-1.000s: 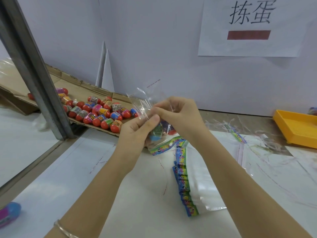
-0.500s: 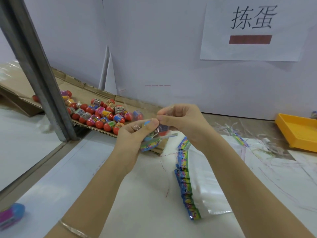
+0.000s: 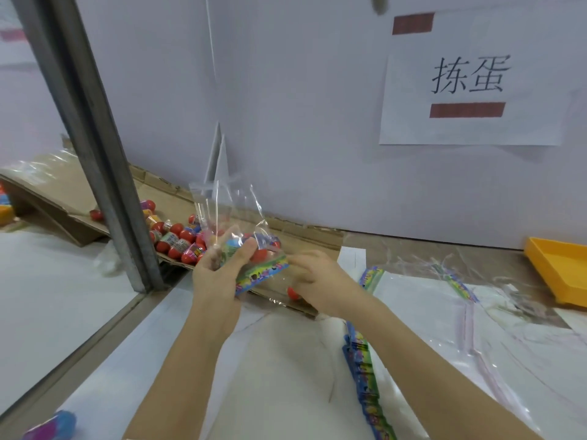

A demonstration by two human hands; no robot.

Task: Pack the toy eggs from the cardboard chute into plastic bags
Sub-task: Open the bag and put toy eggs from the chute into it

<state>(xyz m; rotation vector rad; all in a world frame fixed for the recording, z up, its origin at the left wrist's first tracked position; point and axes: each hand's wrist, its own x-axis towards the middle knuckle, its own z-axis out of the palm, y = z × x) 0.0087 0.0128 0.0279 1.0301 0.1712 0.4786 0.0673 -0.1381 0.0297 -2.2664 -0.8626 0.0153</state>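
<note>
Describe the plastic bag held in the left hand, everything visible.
The plastic bag is clear, crinkled film with a colourful printed strip along its lower edge. Its top stands up, empty; several toy eggs, red and blue, bunch at the bottom. The left hand grips it there, above the cardboard chute. Whether the blurred right hand touches the strip is unclear.

You're at a packing bench in a small workshop: a printed paper sign (image 3: 470, 100) on the wall (image 3: 301, 122) upper right, a cardboard chute (image 3: 311, 242) of toy eggs (image 3: 178, 231) mid-left, stacked plastic bags (image 3: 365, 369) lower right.
</note>
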